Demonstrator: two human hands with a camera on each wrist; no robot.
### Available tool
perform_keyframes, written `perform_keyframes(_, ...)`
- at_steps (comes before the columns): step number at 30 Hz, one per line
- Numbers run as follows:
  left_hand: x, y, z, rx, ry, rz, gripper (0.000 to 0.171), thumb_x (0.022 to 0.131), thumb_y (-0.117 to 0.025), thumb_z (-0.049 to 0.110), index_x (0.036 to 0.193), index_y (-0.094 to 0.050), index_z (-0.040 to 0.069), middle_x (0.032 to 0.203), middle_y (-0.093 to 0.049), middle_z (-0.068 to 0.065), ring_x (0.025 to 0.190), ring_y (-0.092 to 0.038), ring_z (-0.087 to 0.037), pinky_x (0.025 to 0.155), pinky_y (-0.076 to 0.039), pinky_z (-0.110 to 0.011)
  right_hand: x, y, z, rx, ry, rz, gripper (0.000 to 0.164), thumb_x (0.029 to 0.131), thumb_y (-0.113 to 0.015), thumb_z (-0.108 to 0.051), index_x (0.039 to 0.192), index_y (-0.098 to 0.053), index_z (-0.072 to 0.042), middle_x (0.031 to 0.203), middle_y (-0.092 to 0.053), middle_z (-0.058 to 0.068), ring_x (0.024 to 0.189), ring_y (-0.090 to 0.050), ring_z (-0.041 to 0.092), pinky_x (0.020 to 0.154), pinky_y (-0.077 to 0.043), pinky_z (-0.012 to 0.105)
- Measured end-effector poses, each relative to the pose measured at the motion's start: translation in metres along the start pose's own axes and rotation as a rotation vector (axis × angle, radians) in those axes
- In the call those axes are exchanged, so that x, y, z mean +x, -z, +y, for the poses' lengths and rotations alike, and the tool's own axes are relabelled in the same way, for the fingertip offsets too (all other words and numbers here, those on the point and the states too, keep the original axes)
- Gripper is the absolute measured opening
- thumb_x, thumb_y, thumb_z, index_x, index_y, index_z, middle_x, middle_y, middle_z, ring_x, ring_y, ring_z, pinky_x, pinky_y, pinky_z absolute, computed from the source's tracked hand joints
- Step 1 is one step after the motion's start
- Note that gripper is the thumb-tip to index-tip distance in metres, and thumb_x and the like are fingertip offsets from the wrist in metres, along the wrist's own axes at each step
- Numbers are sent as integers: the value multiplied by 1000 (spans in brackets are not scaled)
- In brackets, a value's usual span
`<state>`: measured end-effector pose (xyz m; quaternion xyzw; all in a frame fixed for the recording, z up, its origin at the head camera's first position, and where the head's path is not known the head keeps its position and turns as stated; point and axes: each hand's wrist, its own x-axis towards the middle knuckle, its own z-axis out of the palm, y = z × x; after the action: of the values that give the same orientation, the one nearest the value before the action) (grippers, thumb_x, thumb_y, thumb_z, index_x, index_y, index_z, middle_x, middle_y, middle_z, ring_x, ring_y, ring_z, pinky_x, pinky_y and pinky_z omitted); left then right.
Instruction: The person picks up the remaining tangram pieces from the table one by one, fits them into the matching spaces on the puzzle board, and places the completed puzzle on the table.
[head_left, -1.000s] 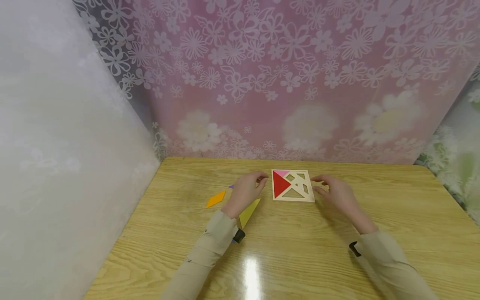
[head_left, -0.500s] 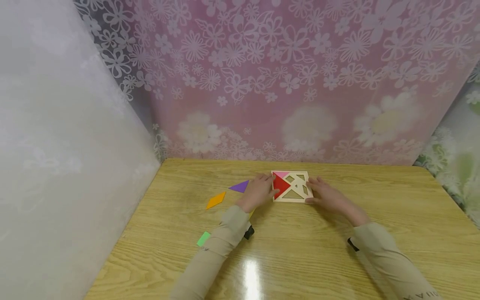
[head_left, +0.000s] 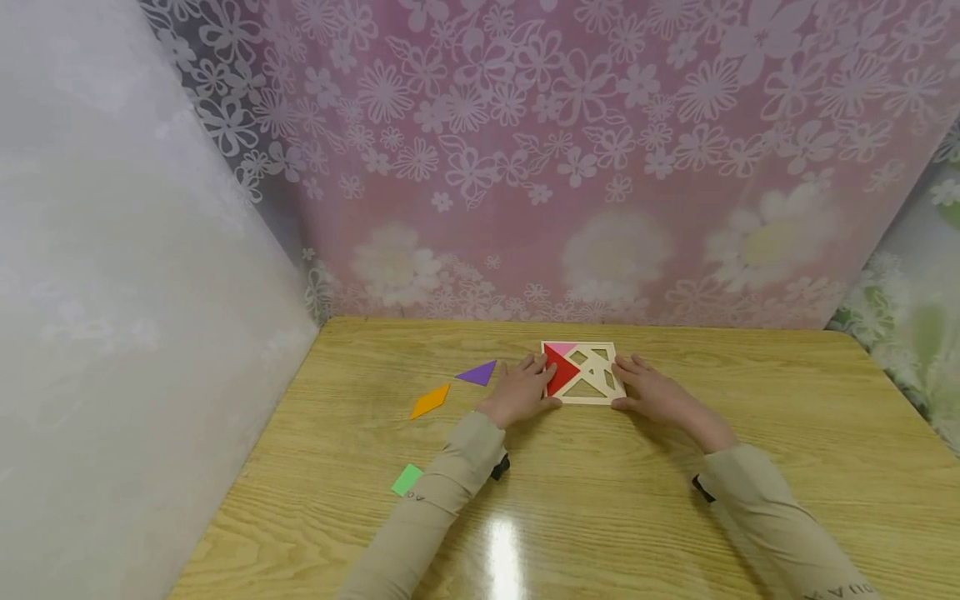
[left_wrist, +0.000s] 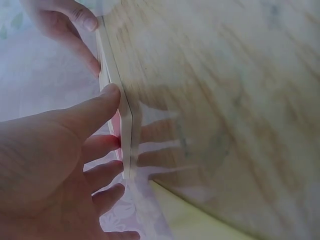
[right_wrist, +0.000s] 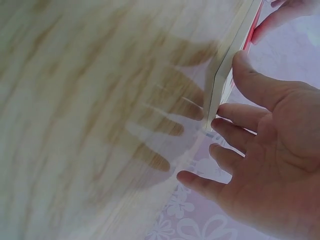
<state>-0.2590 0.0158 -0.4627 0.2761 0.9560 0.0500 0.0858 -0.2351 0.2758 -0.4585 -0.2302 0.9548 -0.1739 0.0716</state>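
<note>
A wooden tangram board (head_left: 587,398) lies on the table, with a red triangle (head_left: 558,375) and a pink triangle (head_left: 559,348) in its left recesses. Several other recesses show bare. My left hand (head_left: 519,392) touches the board's left side, its thumb at the near left corner and a fingertip over the red triangle. At the opposite side my right hand (head_left: 654,393) rests against the edge, thumb by the near right corner. Fingers of both hands look spread and fairly straight in the wrist views. Part of a yellow piece (left_wrist: 190,215) appears below the board's corner in the left wrist view.
Left of the board lie a purple triangle (head_left: 478,374), an orange parallelogram (head_left: 431,402) and a green piece (head_left: 407,480), the last partly under the left sleeve. A pink flowered curtain (head_left: 480,208) hangs behind the wooden table (head_left: 600,517).
Both hands have come inward from beside the board to touch its sides. The left arm's shift rightward uncovers the purple triangle and green piece and hides the yellow piece in the head view.
</note>
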Motion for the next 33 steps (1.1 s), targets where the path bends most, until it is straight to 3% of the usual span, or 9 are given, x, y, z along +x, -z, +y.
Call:
perform_keyframes(16, -12, 4, -1, -16, -9, -2, 67, 102, -53, 51, 158, -36, 20, 167, -25, -4, 155, -19, -25, 120, -21, -62, -6, -3, -4, 24, -21, -8, 68, 100, -64, -27, 150, -37, 10, 158, -29, 31, 144, -20, 56, 104, -32, 74)
perform_keyframes(21, -16, 5, -1, -25, -16, -8, 65, 103, -51, 50, 159, -35, 20, 167, -24, -4, 155, -17, -25, 120, -19, -63, -11, -5, -9, -7, -24, -6, 66, 102, -61, -26, 152, -36, 9, 159, -27, 30, 145, -20, 55, 107, -31, 71)
perform_keyframes(27, -21, 5, -1, -7, -22, -9, 65, 104, -49, 51, 160, -34, 20, 167, -23, -4, 155, -17, -25, 120, -19, -63, -16, -6, -18, -91, -22, 2, 64, 102, -60, -27, 151, -38, 8, 158, -31, 29, 143, -26, 54, 100, -39, 72)
perform_keyframes(33, -30, 5, 0, -3, -33, -14, 65, 104, -49, 49, 160, -33, 18, 167, -24, -6, 155, -17, -28, 120, -18, -64, -23, -8, -27, -120, -62, -30, 64, 104, -56, -32, 154, -36, 4, 161, -29, 25, 145, -27, 50, 100, -31, 79)
